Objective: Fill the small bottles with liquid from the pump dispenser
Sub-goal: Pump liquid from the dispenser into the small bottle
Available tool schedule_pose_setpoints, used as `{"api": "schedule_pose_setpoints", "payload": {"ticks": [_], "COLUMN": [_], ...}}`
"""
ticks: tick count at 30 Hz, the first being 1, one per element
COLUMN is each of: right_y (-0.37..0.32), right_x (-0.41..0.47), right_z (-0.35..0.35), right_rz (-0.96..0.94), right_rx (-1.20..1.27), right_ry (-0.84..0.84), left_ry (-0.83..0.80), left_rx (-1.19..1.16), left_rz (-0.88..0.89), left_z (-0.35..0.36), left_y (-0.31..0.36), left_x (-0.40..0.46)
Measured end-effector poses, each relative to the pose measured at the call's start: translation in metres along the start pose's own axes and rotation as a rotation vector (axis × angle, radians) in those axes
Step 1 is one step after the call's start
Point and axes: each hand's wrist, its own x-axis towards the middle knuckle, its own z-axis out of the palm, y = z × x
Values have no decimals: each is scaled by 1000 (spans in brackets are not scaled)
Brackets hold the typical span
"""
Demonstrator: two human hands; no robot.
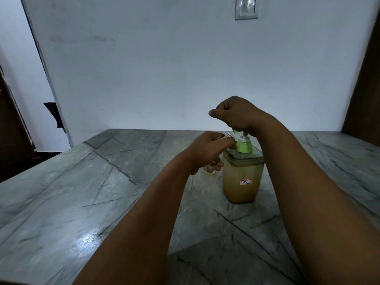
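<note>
A square clear pump dispenser (pixel 243 179) full of yellowish liquid stands on the grey stone counter (pixel 86 194), right of centre. It has a green pump head (pixel 243 143) and a small label reading 35. My right hand (pixel 233 115) is a fist pressing down on top of the pump head. My left hand (pixel 207 150) grips a small clear bottle (pixel 209 169) at the pump's nozzle, on the dispenser's left side. Most of the small bottle is hidden by my fingers; its bottom shows below the hand and its threaded neck (pixel 227 135) above.
A pale wall rises behind the counter with a light switch (pixel 246 7) high up. A dark doorway edge is at the far left and a brown panel (pixel 364 89) at the right.
</note>
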Motion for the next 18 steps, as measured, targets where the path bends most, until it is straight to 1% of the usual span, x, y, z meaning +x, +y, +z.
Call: {"api": "schedule_pose_setpoints", "payload": {"ticks": [3,8,10,13,14,15,18], "right_y": [-3,-3,-3,-4,-4,-3,0], "right_x": [-3,-5,-3,-2,-1,-1,-3], "right_z": [3,5,4,-5,-9,-13,-17], "right_rz": [13,19,23,75,74,51,-18], "right_rx": [-80,-88,-12,295,341,310,-3], "right_ry": [-70,-51,-10,136,183,227,306], "left_ry": [2,6,10,7,7,7,7], "left_rx": [-14,3,-4,-5,-5,-7,1], "left_rz": [-5,0,0,-2,-6,-11,-13], "left_z": [0,0,0,0,0,0,0], "left_y": [-1,-1,-1,-1,-1,0,1], "left_x": [1,1,1,1,1,1,1]}}
